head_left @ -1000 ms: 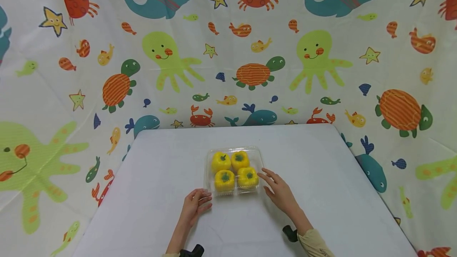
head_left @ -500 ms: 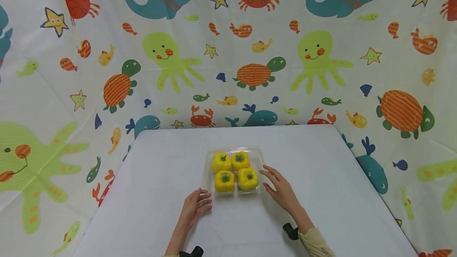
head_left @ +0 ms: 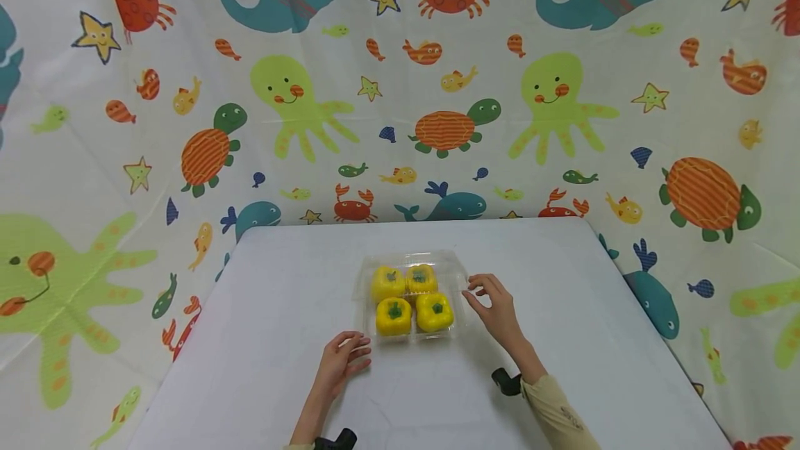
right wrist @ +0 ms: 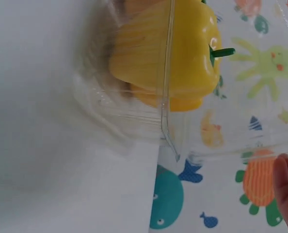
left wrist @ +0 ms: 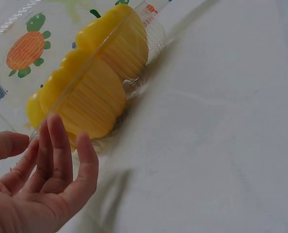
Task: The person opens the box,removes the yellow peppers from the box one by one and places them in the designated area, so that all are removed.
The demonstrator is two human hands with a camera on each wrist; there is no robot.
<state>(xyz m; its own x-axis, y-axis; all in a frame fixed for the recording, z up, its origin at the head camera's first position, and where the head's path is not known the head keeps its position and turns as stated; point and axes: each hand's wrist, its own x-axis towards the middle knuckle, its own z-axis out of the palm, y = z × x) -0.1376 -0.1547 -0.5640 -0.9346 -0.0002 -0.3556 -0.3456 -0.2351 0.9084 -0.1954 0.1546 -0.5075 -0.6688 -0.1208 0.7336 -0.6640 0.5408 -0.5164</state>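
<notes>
Nearest, a tan sleeve [head_left: 559,412] leads to the right hand [head_left: 496,307], its fingers bent and thumb close to them at the right edge of a clear lid [right wrist: 241,154]; whether it grips the plastic cannot be told; the left hand [head_left: 340,363], fingers relaxed and loosely bent, is at the near left corner of a clear box [head_left: 414,328] on a white bench [head_left: 287,283]; inside the box sit four yellow peppers [head_left: 394,317], two by two; the head view shows their green stems from above; the left wrist view alone shows the ribbed box wall with peppers pressed up behind it; the right wrist view reveals the lid tilted up from the rim; beyond hangs a curtain [head_left: 387,75] printed with whales, crabs, turtles and octopuses.
</notes>
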